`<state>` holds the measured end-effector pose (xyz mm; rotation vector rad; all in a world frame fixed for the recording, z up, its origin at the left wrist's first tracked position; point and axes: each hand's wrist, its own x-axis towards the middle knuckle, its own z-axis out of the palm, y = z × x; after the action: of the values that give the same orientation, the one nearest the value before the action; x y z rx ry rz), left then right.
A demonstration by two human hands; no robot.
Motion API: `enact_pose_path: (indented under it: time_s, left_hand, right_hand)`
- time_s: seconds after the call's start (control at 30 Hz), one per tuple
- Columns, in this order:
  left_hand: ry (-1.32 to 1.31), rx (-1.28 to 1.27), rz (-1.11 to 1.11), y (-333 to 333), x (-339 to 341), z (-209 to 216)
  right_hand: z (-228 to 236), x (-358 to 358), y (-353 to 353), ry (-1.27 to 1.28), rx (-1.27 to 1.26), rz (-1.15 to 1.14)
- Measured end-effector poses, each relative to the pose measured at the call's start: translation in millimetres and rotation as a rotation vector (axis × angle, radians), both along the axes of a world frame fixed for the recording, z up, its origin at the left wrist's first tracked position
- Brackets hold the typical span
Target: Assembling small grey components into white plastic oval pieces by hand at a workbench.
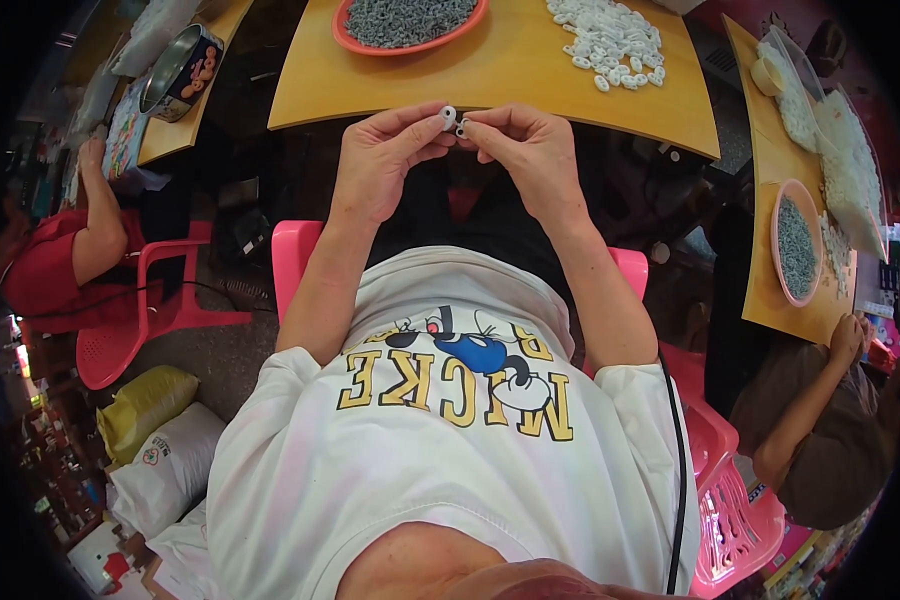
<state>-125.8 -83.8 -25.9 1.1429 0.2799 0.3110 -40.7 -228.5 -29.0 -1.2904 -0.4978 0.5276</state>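
Note:
Both my hands meet just off the near edge of the yellow table, fingertips almost touching. Between the thumb and fingers of my left hand is a small white oval plastic piece with a dark spot on it. My right hand pinches a tiny dark-and-white part close against that piece; its exact kind is too small to make out. On the table ahead, a red-orange basin holds many small grey parts. To its right lies a loose heap of similar white oval pieces.
The yellow table spans the space ahead of me. On the left, a person in red sits beside a table with a round tin. At right, another person sits by a table with a pink basin of grey parts. Sacks lie lower left.

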Motion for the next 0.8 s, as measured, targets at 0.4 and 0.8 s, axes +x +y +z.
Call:
enact_pose_path:
  time_s: [0.4,0.8]
  left_hand:
    - [-0.003,0.009,0.007,1.1,1.3,-3.3]
    - [-0.010,0.061,0.043,-1.5,1.9,-6.7]
  right_hand:
    - [-3.6,1.3,0.8,0.017,-0.018,0.002]
    - [-6.3,1.5,2.2,0.044,-0.014,0.009]
